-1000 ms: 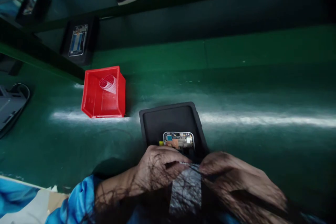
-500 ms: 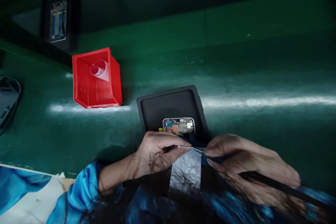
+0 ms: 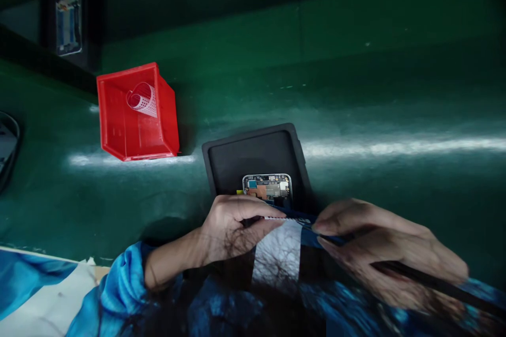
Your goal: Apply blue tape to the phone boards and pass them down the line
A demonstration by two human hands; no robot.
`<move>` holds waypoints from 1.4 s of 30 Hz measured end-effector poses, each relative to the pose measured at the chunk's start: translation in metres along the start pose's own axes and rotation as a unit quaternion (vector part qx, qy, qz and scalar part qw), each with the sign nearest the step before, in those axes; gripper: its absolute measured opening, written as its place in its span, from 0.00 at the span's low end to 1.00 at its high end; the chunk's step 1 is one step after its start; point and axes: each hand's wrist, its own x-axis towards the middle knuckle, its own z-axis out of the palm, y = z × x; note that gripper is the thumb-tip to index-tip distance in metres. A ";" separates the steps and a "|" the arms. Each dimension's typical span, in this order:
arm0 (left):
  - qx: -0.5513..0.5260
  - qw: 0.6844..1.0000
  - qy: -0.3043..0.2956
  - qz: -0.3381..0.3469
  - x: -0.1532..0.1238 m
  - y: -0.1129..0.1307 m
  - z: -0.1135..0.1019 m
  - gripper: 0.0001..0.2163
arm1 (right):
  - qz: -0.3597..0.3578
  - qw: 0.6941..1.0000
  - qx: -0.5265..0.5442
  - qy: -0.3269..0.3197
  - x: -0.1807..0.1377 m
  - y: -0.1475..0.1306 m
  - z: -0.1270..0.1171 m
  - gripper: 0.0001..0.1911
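Observation:
My left hand (image 3: 237, 226) and my right hand (image 3: 379, 247) pinch a thin blue-and-white strip (image 3: 288, 218) between them, just below a phone (image 3: 267, 187). The phone's back is open, exposing its circuit board, and its lower part is hidden behind the strip and my left hand. It lies on a black rubber mat (image 3: 253, 157). A black rod-shaped tool (image 3: 419, 278) runs along my right hand. Its tip is hidden.
A red plastic bin (image 3: 134, 126) holds a curled white mesh strip (image 3: 141, 99) on the green bench (image 3: 395, 89). Another phone on a black mat (image 3: 69, 21) sits on a shelf at upper left. A grey object (image 3: 6, 147) touches the left edge.
The whole scene has shifted up and left in view. My hands have drawn apart slightly along the strip, and the black tool now shows along my right hand.

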 end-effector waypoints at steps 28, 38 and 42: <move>0.106 0.988 -0.052 0.095 -0.003 -0.010 0.003 0.08 | 0.190 0.975 -0.001 0.112 0.032 0.019 0.013 0.09; 0.119 0.986 -0.060 0.097 -0.004 -0.010 0.002 0.08 | 0.179 0.978 -0.040 0.103 0.032 0.019 0.017 0.09; 0.118 0.986 -0.062 0.096 -0.003 -0.010 0.002 0.08 | 0.181 0.978 -0.043 0.097 0.031 0.020 0.017 0.09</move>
